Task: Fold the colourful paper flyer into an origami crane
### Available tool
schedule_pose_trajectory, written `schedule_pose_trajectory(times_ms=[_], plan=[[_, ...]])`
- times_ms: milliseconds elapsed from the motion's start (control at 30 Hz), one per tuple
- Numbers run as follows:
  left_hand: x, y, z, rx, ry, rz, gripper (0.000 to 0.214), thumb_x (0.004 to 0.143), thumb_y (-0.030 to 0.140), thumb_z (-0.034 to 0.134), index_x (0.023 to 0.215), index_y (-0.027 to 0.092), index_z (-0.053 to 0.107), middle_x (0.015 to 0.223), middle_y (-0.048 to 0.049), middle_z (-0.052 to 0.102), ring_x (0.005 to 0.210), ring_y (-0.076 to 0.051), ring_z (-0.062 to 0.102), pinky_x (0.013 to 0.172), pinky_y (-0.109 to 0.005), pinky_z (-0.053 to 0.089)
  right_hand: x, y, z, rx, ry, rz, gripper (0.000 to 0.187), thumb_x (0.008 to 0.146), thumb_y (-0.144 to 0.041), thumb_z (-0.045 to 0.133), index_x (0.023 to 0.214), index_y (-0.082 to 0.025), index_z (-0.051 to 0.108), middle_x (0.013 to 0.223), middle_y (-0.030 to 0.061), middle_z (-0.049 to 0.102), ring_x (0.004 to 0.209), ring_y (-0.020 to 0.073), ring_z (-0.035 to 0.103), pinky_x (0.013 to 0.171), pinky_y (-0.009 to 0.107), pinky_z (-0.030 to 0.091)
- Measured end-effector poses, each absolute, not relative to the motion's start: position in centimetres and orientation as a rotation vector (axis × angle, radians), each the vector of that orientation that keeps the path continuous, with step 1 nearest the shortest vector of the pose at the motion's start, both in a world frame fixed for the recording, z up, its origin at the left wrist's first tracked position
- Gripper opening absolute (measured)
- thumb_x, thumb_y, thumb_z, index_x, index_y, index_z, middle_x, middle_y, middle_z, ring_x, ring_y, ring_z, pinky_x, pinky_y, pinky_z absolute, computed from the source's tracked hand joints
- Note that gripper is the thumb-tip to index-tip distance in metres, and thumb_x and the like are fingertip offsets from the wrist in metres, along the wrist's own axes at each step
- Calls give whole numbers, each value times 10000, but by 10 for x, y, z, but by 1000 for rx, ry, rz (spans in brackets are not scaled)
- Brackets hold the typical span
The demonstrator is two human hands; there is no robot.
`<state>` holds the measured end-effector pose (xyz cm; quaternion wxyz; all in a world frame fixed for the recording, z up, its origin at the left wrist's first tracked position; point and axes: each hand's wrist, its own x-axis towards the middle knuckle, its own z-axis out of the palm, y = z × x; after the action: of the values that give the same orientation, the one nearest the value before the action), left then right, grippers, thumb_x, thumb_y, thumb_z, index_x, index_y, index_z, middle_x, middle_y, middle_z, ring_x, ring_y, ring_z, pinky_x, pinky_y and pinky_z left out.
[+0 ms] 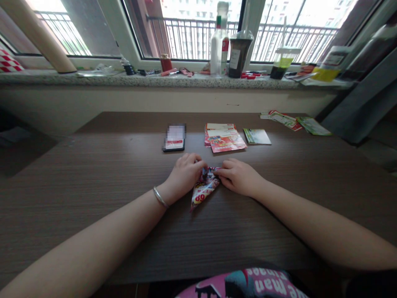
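Between my two hands is a folded piece of glossy printed paper [204,191], roughly triangular, with its narrow point toward me. My left hand [186,171], below a silver bangle [160,197], has its fingers curled over the paper's upper left corner. At the upper right corner, my right hand [237,176] pinches the paper's edge between thumb and fingers. The paper's top edge is partly hidden under the fingertips. Just beyond my hands lie a phone [174,137] with a lit screen and a stack of red printed flyers [226,142].
A small pad of greenish cards [257,136] lies right of the flyers. Several leaflets [288,121] sit at the table's far right. Bottles [219,49], drink cups [238,56] and small items line the stone windowsill [186,82] behind the brown table [93,186].
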<state>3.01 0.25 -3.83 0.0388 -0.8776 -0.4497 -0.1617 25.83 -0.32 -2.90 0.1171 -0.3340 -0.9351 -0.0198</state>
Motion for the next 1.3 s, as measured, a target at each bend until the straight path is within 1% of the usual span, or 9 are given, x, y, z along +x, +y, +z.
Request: schedule_pose_trajectory(times_ms=[67, 167, 267, 400, 567, 733, 900, 1100, 1300], plan=[[30, 3, -37, -2723, -1263, -474, 176, 894, 153, 536, 960, 218, 685, 1036, -76, 588, 926, -226, 503, 828, -356, 419, 257, -4, -29, -986, -2739, -84, 312, 957, -306, 442, 1147, -224, 677, 891, 82, 591, 850, 211, 510, 758, 323, 414], [31, 4, -34, -2791, -1122, -369, 146, 904, 162, 548, 953, 190, 683, 992, -71, 604, 897, -214, 511, 817, -336, 437, 256, -4, -29, -1035, -2744, -97, 351, 962, -371, 445, 1185, -203, 658, 925, 96, 589, 871, 221, 509, 769, 333, 420], [32, 4, -32, -2843, -1042, -252, 144, 905, 143, 547, 956, 167, 680, 929, -63, 622, 861, -205, 530, 804, -323, 454, 255, -5, -28, -1071, -2750, -67, 373, 943, -419, 485, 1178, -189, 660, 945, 101, 590, 887, 226, 512, 781, 340, 425], [34, 2, -27, -2834, -1042, -201, 143, 900, 137, 545, 933, 156, 682, 899, -63, 621, 841, -197, 551, 796, -315, 468, 254, -6, -26, -1123, -2711, 9, 374, 912, -453, 534, 1139, -194, 680, 948, 92, 591, 889, 220, 517, 790, 338, 429], [39, -7, -20, -2808, -1096, -187, 165, 915, 237, 538, 870, 157, 675, 863, -65, 610, 790, -194, 554, 734, -319, 472, 252, -7, -26, -1177, -2670, 45, 392, 883, -494, 559, 1091, -196, 705, 933, 86, 598, 876, 220, 524, 777, 337, 431], [41, -14, -19, -2802, -1150, -196, 195, 911, 302, 543, 934, 144, 656, 927, -81, 605, 843, -206, 559, 766, -329, 485, 251, -7, -28, -1196, -2625, 45, 415, 866, -533, 563, 1087, -217, 718, 942, 86, 609, 869, 218, 532, 774, 338, 432], [42, -18, -20, -2809, -1176, -181, 335, 920, 432, 518, 982, 125, 639, 967, -100, 591, 891, -228, 552, 812, -356, 497, 254, -6, -30, -1203, -2611, 59, 424, 839, -530, 597, 1121, -236, 712, 989, 80, 630, 912, 233, 543, 797, 349, 430], [40, -23, -22, -2820, -1182, -173, 450, 889, 501, 545, 1082, 100, 616, 1015, -113, 581, 967, -258, 529, 877, -379, 484, 256, -7, -31, -1239, -2595, 48, 467, 806, -583, 598, 1161, -295, 695, 1029, 58, 646, 935, 247, 549, 790, 363, 416], [41, -25, -23, -2805, -1186, -155, 490, 885, 504, 541, 1149, 94, 593, 1048, -125, 583, 978, -269, 523, 882, -390, 481, 255, -10, -28, -1306, -2580, 23, 464, 796, -593, 600, 1153, -312, 696, 1042, 48, 659, 948, 255, 557, 788, 380, 390]])
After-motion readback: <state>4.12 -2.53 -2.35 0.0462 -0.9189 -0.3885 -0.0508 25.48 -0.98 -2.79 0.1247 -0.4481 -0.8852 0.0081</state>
